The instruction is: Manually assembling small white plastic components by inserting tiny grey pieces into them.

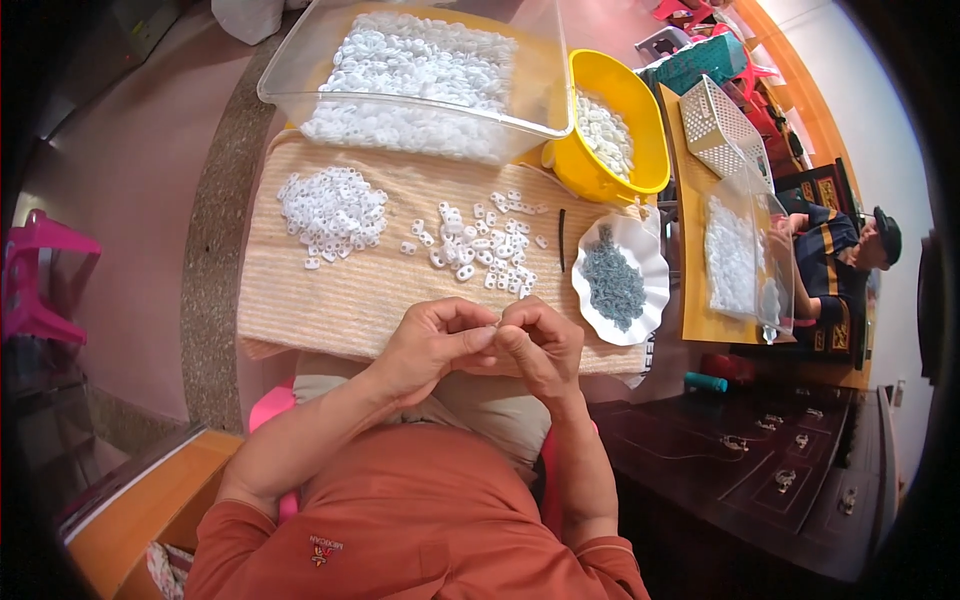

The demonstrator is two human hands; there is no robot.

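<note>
My left hand (437, 345) and my right hand (543, 350) meet fingertip to fingertip over the near edge of the cloth-covered table (340, 305). Both are closed in a pinch; whatever lies between the fingers is too small and hidden to name. Just beyond them is a loose scatter of small white plastic pieces with holes (468, 245). A denser heap of similar white pieces (332, 212) lies at the left. To the right, a white wavy-rimmed dish (655, 262) holds many small grey-blue pieces (612, 285). Beside it lies a thin black stick (562, 240).
A clear plastic bin (545, 120) full of white pieces stands at the far side, with a yellow tub (655, 150) to its right. Further right, a person (835, 240) sits by another table with a clear box (745, 270) and white basket (715, 130). A pink stool (45, 275) stands left.
</note>
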